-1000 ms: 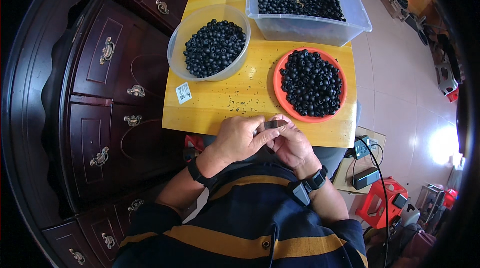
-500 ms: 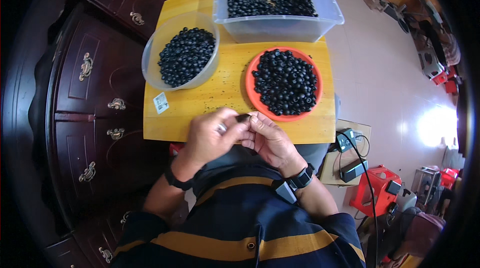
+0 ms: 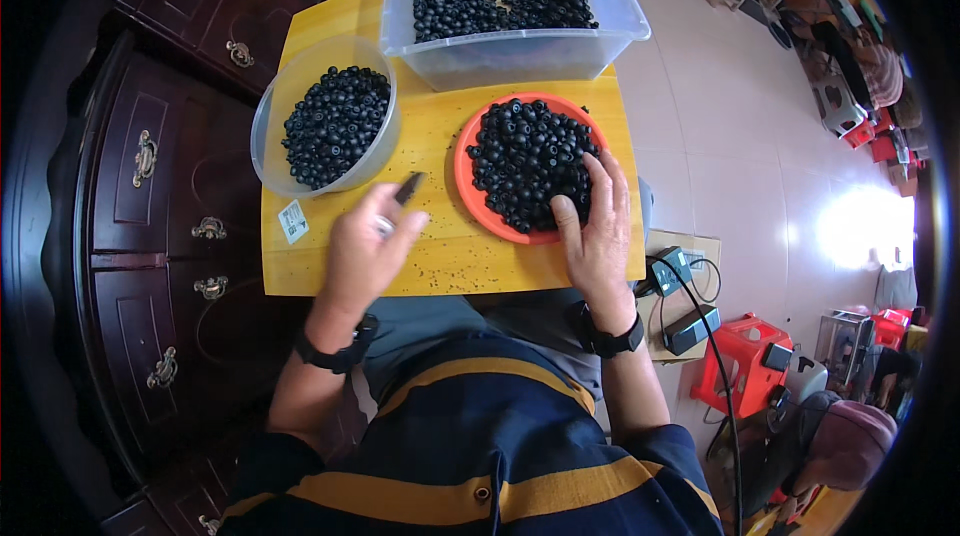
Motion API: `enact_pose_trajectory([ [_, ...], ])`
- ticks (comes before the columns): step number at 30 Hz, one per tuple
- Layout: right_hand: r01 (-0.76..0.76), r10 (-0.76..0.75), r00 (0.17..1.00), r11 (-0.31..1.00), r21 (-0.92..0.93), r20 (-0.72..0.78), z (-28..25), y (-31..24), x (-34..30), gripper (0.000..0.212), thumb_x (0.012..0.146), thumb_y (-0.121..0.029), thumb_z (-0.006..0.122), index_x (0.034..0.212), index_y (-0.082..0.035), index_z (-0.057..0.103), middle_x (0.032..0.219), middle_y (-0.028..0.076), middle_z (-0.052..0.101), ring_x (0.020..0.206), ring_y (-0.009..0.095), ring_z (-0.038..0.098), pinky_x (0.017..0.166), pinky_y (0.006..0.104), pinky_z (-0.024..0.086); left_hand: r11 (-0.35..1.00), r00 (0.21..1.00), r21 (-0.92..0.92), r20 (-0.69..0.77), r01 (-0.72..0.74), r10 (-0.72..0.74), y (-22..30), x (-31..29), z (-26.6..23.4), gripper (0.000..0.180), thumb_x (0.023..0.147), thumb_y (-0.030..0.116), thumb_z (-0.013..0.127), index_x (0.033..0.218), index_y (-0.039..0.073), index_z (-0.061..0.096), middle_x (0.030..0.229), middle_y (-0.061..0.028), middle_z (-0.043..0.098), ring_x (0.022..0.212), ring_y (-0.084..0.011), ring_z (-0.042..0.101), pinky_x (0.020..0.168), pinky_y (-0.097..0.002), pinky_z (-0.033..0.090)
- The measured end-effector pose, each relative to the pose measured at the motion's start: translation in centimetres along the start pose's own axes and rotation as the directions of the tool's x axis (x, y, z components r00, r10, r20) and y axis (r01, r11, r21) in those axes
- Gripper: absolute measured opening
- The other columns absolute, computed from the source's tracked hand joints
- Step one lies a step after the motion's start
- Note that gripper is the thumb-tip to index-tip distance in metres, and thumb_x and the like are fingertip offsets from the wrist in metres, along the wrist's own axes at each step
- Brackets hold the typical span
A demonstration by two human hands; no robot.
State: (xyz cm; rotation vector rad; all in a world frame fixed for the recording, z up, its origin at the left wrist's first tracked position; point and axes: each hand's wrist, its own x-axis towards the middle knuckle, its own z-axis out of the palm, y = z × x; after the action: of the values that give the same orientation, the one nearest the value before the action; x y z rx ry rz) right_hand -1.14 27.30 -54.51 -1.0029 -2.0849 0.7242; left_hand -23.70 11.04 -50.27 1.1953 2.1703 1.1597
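Note:
A round red-orange tray (image 3: 463,181) is heaped with small black round parts (image 3: 520,161), some with a hole or ring in the end. My right hand (image 3: 600,226) reaches onto the tray's right side, its thumb and fingers apart and touching the heap. Whether a part lies between its fingertips is hidden. Over the table left of the tray, my left hand (image 3: 362,246) is closed around a small dark pointed tool (image 3: 408,188), whose tip sticks out past the fingers; its exact kind is unclear.
On the yellow wooden table (image 3: 430,266) stand a round clear tub (image 3: 262,151) and a large clear bin (image 3: 520,46), both holding black parts. Small dark scraps and a white label (image 3: 293,222) lie on it. Dark drawers stand left; right are power adapters (image 3: 690,331) and a red stool (image 3: 740,366).
My hands were together at the table's front edge, working at the tool. They have parted: the right has moved up and right onto the tray, the left has gone left with the tool.

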Motion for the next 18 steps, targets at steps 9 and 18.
enact_pose_trajectory([
  [9, 0.086, -0.045, 0.989, 0.948, -0.306, 0.138, 1.9, -1.8, 0.1, 0.074, 0.092, -0.044, 0.066, 0.149, -0.004, 0.042, 0.155, 0.027, 0.033, 0.145, 0.046, 0.029, 0.118, 0.0552, 0.023, 0.991, 0.984, 0.012, 0.118, 0.136, -0.136, -0.4, 1.3, 5.6, 0.028, 0.090, 0.023, 0.074, 0.099, 0.000, 0.063, 0.068, -0.0061, 0.059, 0.061, -0.0187, 0.056, 0.058, -0.0341, 0.046],
  [18, 0.150, -0.092, 0.977, 0.936, -0.317, 0.193, 3.3, -2.9, 0.7, 0.073, 0.090, -0.046, 0.066, 0.148, -0.008, 0.045, 0.159, 0.025, 0.027, 0.147, 0.045, 0.026, 0.116, 0.0599, 0.024, 0.990, 0.984, -0.013, 0.105, 0.143, -0.141, -0.2, 1.5, 7.6, 0.024, 0.089, 0.019, 0.073, 0.086, 0.001, 0.058, 0.066, -0.0056, 0.054, 0.060, -0.0148, 0.049, 0.057, -0.0336, 0.043],
])
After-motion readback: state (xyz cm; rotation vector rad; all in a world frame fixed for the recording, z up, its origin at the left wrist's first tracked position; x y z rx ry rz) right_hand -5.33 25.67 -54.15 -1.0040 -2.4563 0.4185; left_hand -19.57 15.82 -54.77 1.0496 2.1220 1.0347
